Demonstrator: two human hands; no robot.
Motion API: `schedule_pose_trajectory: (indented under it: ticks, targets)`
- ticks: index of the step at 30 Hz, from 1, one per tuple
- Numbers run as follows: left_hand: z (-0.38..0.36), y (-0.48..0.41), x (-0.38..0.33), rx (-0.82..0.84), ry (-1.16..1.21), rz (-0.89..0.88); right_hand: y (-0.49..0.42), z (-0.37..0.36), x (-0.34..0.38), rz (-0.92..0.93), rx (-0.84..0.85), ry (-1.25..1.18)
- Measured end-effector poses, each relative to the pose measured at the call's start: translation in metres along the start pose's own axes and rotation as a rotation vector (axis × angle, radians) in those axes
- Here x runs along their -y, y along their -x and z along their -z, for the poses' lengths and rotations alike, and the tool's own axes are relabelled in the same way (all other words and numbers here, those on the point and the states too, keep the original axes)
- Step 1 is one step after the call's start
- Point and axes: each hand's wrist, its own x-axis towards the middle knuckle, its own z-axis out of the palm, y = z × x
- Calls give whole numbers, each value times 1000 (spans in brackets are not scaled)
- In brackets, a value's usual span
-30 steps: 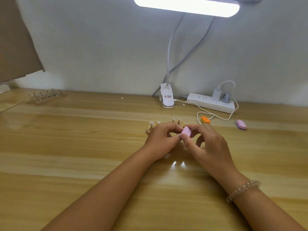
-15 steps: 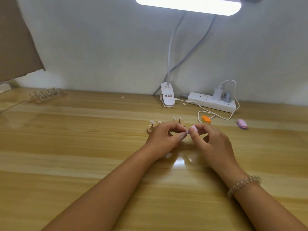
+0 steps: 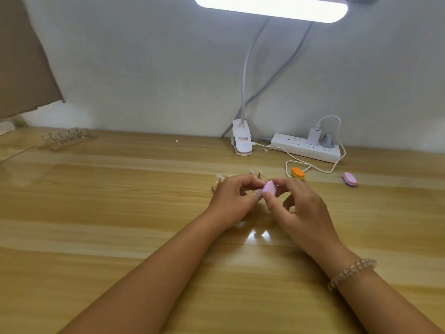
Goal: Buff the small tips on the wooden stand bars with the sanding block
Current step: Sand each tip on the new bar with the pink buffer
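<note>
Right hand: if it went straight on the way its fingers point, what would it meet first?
Probably the left hand, whose fingertips sit right against the sanding block the right hand pinches. Any small tip between them is hidden, so I cannot be sure.

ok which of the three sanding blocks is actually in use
The pale pink block pinched in the right hand. The orange block and the other pink block lie untouched on the table, beyond the hands.
</note>
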Motion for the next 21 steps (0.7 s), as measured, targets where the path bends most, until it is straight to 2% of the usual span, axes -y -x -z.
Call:
schedule_pose_trajectory:
  ticks: [3,8,13,18,21]
  targets:
    - [-2,1,-2,8,15,-3,-7,2,-6,-109,-21,0]
    - [0,1,-2,15,8,23,2,1,3,42,12,11]
    - [-2,2,-2,19,-13,-2,-6,3,-7,-105,-23,-12]
    - [0,1,0,11,4,19,0,0,-2,-7,1,0]
    - [-2,2,-2,13,14,2,-6,2,-5,-107,-23,-22]
